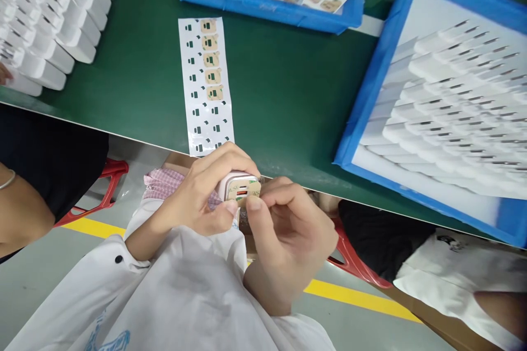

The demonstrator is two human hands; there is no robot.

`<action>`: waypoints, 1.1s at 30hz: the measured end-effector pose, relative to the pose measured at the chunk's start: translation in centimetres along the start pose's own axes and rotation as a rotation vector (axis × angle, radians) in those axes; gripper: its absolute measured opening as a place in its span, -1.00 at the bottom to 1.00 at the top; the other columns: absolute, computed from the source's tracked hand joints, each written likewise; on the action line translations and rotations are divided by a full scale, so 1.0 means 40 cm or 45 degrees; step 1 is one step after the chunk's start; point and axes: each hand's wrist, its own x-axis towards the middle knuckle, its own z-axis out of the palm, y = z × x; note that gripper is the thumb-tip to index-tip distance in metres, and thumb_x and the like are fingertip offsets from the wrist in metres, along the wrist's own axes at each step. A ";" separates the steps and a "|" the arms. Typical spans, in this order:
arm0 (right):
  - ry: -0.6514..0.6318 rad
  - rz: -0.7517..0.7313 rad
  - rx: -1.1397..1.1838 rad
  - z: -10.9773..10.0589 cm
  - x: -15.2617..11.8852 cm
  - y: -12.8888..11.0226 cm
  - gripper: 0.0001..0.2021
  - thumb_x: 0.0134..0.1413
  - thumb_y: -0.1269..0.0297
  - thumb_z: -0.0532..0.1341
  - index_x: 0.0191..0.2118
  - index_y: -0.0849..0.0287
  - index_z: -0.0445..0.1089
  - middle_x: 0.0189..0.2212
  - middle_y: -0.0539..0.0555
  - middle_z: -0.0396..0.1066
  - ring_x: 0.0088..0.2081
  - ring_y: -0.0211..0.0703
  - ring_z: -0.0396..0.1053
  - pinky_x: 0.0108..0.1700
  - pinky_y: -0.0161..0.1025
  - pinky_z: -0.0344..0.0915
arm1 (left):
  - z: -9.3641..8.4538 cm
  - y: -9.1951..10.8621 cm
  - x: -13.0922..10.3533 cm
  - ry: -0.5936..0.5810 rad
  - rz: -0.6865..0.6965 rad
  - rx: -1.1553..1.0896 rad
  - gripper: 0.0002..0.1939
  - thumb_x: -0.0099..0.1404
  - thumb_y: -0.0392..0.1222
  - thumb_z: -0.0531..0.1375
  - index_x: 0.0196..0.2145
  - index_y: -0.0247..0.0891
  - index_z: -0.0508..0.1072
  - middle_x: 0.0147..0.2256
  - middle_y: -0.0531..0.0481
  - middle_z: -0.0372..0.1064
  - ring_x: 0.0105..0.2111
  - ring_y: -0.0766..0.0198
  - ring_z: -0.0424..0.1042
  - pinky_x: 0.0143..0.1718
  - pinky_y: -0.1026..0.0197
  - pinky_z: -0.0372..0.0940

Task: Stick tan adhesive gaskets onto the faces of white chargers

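Note:
My left hand (209,189) is wrapped round a white charger block (224,186) just off the table's near edge, its port end turned up toward me. On that end lies a tan sticker (234,193) with printed letters, and the ports show through its cut-outs. My right hand (292,225) is closed, thumb and forefinger at the sticker's right edge; the fingertips hide that corner. Beyond my hands a white backing sheet (208,120) lies on the green table, with several tan stickers (212,59) along the upper part of its right column.
A blue bin (263,8) of sticker sheets stands at the back. On the right, a blue tray (349,137) holds rows of white chargers (457,115) with metal prongs up. More white chargers (78,38) stand at the left. People sit on both sides, near red stools (113,170).

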 end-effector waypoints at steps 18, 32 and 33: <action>-0.233 0.089 -0.002 0.000 0.022 0.045 -0.60 0.40 -0.04 0.12 -0.41 0.09 0.12 -0.53 -0.12 0.09 -0.50 -0.30 -0.01 -0.42 -0.26 0.01 | 0.029 -0.046 -0.011 0.055 -0.037 -0.014 -0.27 0.48 0.39 -0.31 -0.13 -0.18 0.43 -0.22 -0.07 0.38 -0.28 0.19 0.37 -0.26 0.11 0.33; -0.550 0.165 0.342 -0.040 0.053 0.029 -0.46 0.30 -0.17 0.18 -0.54 0.13 0.19 -0.59 -0.09 0.10 -0.52 -0.31 0.03 -0.43 -0.24 -0.02 | 0.027 -0.014 -0.026 0.014 0.100 0.150 -0.33 0.47 0.42 -0.23 -0.06 -0.13 0.40 -0.24 -0.03 0.38 -0.31 0.22 0.40 -0.33 0.15 0.37; -0.590 0.175 0.397 -0.040 0.059 0.037 -0.45 0.31 -0.21 0.13 -0.54 0.13 0.19 -0.59 -0.08 0.12 -0.52 -0.30 0.04 -0.43 -0.24 0.00 | 0.020 -0.012 -0.026 -0.002 0.093 0.166 -0.32 0.47 0.42 -0.25 -0.06 -0.13 0.40 -0.23 -0.04 0.38 -0.30 0.21 0.41 -0.32 0.14 0.37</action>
